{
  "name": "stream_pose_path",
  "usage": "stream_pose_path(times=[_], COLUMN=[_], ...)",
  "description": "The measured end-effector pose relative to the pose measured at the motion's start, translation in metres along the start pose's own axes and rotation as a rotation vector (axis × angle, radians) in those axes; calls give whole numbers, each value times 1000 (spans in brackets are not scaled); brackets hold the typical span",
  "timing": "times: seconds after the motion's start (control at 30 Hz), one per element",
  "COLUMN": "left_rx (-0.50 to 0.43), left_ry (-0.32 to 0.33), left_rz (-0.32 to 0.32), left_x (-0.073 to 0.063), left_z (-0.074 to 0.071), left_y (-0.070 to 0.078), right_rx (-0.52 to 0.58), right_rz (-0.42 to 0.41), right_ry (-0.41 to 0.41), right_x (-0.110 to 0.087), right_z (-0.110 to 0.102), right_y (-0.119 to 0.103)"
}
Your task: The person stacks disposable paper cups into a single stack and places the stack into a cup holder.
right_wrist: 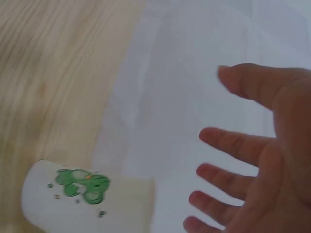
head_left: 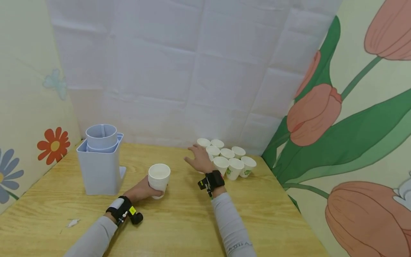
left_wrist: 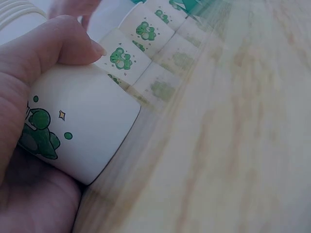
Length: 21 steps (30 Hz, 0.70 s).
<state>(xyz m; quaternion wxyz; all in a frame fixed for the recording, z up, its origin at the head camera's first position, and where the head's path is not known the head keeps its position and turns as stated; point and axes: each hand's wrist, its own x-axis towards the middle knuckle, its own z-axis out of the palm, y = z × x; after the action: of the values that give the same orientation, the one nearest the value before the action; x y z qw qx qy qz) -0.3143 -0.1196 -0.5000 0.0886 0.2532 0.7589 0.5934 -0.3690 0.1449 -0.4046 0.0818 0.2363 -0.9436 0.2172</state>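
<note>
My left hand (head_left: pixel 144 190) grips a stack of white paper cups (head_left: pixel 159 175), nested upright on the table at the middle. In the left wrist view the lowest cup (left_wrist: pixel 92 121) bears a green cartoon print, with my thumb curled across it. Above the left edge of a group of white paper cups (head_left: pixel 236 166), my right hand (head_left: pixel 200 159) is spread with nothing in it. The right wrist view has those fingers (right_wrist: pixel 233 145) apart from a nearby printed cup (right_wrist: pixel 87 196). Several cups in the group stand upright, close together; my right hand hides part of them.
A pale blue box-shaped container (head_left: pixel 99 171) with round cups of the same colour inside (head_left: pixel 102 137) stands at the left. White sheeting (head_left: pixel 154 71) hangs behind the wooden table (head_left: pixel 179 221). A small white scrap (head_left: pixel 73 223) lies at the front left. A painted wall borders the right side.
</note>
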Motion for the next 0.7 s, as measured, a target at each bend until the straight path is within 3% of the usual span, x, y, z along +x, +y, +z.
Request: stream_pose_path(times=[0.1, 0.23, 0.7], left_rx=[10, 24, 14], left_ry=[0, -1, -8], left_rz=[-11, -8, 15], left_x=[-1, -1, -2], left_z=[1, 2, 2], left_y=[0, -1, 4], right_rx=[-77, -85, -170], right_rz=[82, 174, 241], right_ry=[-22, -81, -180], right_x=[-2, -2, 1], right_z=[4, 8, 13], right_y=[13, 23, 32])
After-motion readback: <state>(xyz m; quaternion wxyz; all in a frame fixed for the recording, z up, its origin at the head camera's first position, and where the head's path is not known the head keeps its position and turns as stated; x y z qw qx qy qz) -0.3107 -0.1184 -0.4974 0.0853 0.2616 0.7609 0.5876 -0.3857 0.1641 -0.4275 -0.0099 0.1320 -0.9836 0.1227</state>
